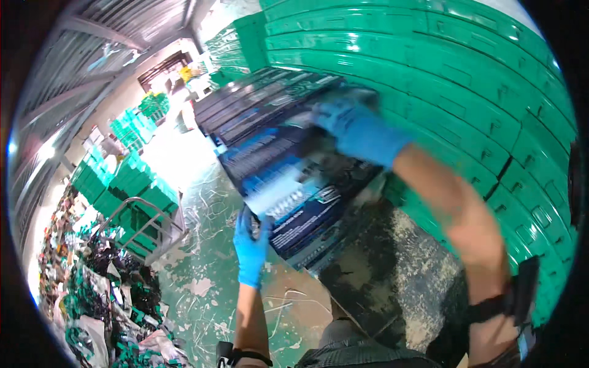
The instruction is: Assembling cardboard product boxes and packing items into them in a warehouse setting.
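Observation:
A dark blue printed cardboard box is tilted in front of me, its light-blue and white printed side facing up at me. My left hand, in a blue glove, is closed around its near left corner. Over its far right edge lies my right hand, also gloved in blue; motion smears it, but the fingers bend onto the box. Just beyond are more dark printed boxes, seemingly stacked close against it. Part of the held box's right side is dark and blurred.
Green plastic crates form a tall wall behind and to the right. On the left stands a metal-framed cart beside stacked green crates. A heap of mixed scrap covers the lower left. The green floor is worn and patchy.

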Tool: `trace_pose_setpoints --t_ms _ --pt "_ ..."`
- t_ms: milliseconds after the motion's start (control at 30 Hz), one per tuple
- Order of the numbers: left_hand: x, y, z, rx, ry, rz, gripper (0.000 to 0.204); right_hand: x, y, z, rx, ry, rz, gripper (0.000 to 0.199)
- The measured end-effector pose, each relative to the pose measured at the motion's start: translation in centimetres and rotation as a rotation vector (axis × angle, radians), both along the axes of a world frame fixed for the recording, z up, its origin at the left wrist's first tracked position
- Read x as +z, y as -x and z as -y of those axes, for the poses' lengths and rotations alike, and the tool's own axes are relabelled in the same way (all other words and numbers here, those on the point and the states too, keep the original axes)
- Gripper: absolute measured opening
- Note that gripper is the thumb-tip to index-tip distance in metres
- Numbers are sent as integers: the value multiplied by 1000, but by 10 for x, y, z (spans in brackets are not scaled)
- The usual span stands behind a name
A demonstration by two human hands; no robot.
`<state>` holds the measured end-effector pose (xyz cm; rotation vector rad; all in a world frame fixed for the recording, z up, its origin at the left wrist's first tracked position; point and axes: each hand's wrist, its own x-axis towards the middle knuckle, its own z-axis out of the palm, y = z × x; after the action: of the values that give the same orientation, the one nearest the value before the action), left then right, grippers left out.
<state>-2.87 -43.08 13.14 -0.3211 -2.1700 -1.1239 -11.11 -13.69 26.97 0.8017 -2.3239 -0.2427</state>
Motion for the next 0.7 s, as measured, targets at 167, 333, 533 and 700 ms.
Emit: trace_pose_setpoints --t_ms 167,333,533,700 --pt "-29 43 33 14 -224 272 37 -99 -61 26 29 390 258 69" --pt "-11 11 -18 274 191 -374 43 -198 -230 -78 -430 553 442 70" --pt "-132 -60 -169 -991 -857 606 31 -276 -482 -169 -1971 342 32 58" --pt "-137 -144 -282 -1488 78 775 27 -237 -519 -161 -1918 655 -16 29"
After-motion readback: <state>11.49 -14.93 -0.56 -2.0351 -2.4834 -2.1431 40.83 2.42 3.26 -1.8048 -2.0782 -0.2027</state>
